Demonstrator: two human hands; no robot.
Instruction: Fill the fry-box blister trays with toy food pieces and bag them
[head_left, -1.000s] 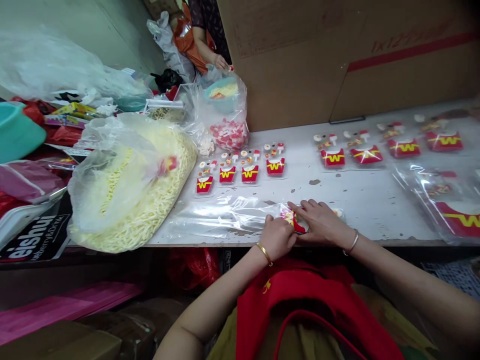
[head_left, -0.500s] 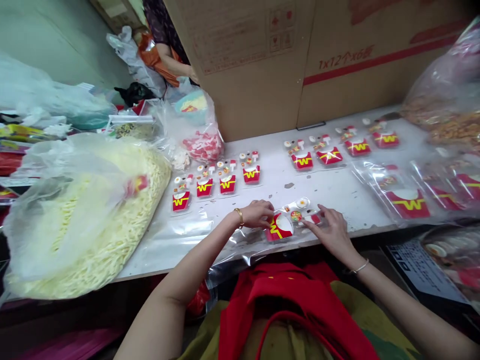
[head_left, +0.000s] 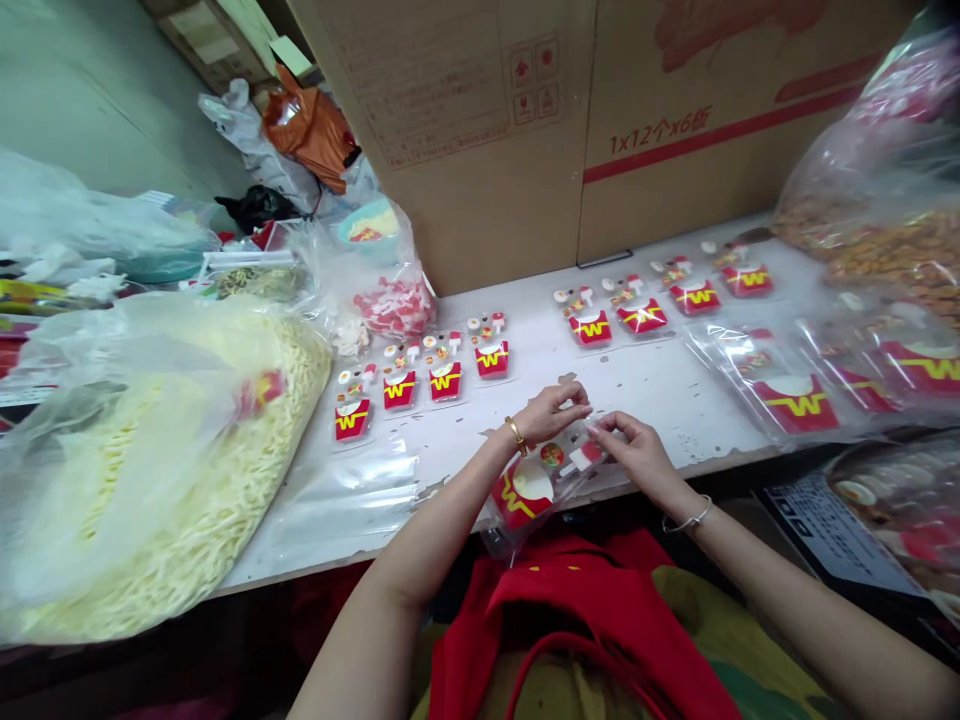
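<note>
Apron [head_left: 570, 600]: red, nearest the camera, just below the table [head_left: 675, 385] edge.
Packet [head_left: 544, 475]: a clear plastic sleeve at the table's near edge, its lower end hanging off; inside lie a red piece with a yellow W, a white oval and small toy parts.
Left hand [head_left: 551, 410]: fingers curled, thumb and fingertips pinching the packet's top left edge; gold bangle on the wrist.
Right hand [head_left: 637, 455]: fingertips closed on the packet's top right edge, silver bangle behind.
Step in hand: by the look of it, closing the packet's open mouth, both hands working along the same edge.
Next move: likely calls for the flap pressed flat without the loose parts shifting, then a spot in a row.
Empty sleeves [head_left: 352, 495]: left of the packet, flat on the table.
Left row [head_left: 420, 375]: four finished packets, beyond the packet and to its left.
Right row [head_left: 664, 295]: four more, farther back and right.
Noodle bag [head_left: 150, 450]: pale strips in clear plastic, well left of the packet.
Carton [head_left: 525, 120]: brown, at the table's far side.
</note>
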